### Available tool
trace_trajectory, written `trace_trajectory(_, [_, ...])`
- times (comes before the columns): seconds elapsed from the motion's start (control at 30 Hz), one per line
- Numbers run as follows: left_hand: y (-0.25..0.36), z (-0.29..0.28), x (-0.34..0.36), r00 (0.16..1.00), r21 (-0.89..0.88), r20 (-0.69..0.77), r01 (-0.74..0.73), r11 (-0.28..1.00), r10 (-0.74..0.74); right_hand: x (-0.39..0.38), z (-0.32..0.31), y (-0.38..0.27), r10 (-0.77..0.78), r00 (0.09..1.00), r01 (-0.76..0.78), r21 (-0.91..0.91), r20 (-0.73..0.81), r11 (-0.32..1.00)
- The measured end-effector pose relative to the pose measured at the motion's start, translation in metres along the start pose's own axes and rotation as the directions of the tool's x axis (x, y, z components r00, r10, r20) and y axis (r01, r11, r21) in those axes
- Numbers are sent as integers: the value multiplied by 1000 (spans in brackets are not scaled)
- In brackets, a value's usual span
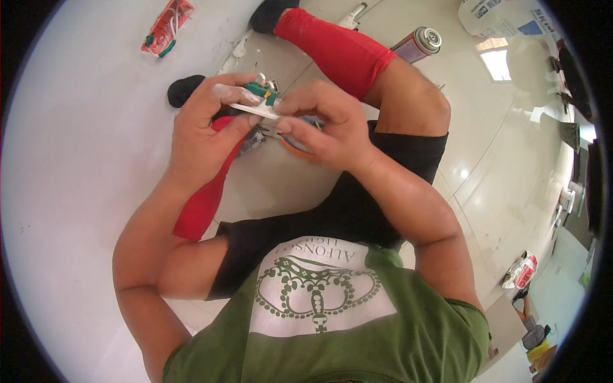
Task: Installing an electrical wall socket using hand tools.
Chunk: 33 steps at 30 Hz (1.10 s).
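Observation:
Between my two hands is a white wall plate (254,111) with a green electrical module (260,93) on its upper side. My left hand (207,121) pinches the plate's left end between thumb and fingers; pale dust marks one finger. At the right end, my right hand (329,124) grips the same plate with thumb and bent fingers. Pliers (297,149) with orange and blue handles show just beneath my right hand; whether that hand holds them too, I cannot tell. Small metal parts stick up behind the module, partly hidden by my fingers.
A red wall box (167,29) with loose wires is set in the white wall on the left. A spray can (418,45) stands beyond my red-sleeved leg, near a white bucket (504,18). A packet (520,271) lies on the tiles at right; another person (536,335) is farther off.

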<state>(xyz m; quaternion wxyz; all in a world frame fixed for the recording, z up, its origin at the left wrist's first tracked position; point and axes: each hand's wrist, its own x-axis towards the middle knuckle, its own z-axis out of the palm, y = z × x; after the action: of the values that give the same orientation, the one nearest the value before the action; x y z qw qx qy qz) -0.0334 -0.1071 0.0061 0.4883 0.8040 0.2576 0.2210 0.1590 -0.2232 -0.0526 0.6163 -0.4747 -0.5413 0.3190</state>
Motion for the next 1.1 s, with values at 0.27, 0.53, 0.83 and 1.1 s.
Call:
trace_trajectory(0.27, [-25,0,4,996,-484,84,36,875,5,6,-3,8,-26,996,28,19,-80,999])
trace_trajectory(0.53, [-19,5,0,996,-494,91,54,868,-11,12,-11,-7,-84,996,86,-194,22,977])
trace_trajectory(0.83, [-12,-5,-1,955,-126,292,-12,992,48,9,-12,-10,-68,990,94,-211,127,973])
trace_trajectory(1.1, [-9,2,-1,968,-26,241,-67,997,71,6,-15,-11,75,988,-59,-113,136,992])
